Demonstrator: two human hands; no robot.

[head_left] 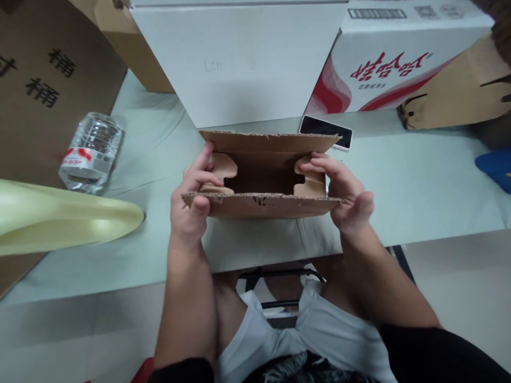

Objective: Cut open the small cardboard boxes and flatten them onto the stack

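Gripping box (pixel 275 207) by left end with left hand (pixel 189 194) | touching right flap (pixel 313 183) with right hand (pixel 347 197) open, thumb clear | spotting phone (pixel 325 127) beyond

Small brown cardboard box (pixel 247 209), upright on bench (pixel 423 181), open top facing up, between left hand (pixel 190 194) and right hand (pixel 347 194). Long sides run crosswise to viewer. Far long flap (pixel 271 142) and near long flap (pixel 295 206) both raised, cut edges rough and corrugated; dark marks near middle of near one's top edge. Two short end flaps, paler brown, rounded and notched, angled over opening from either end, well apart from each other. Interior dark, contents unclear.
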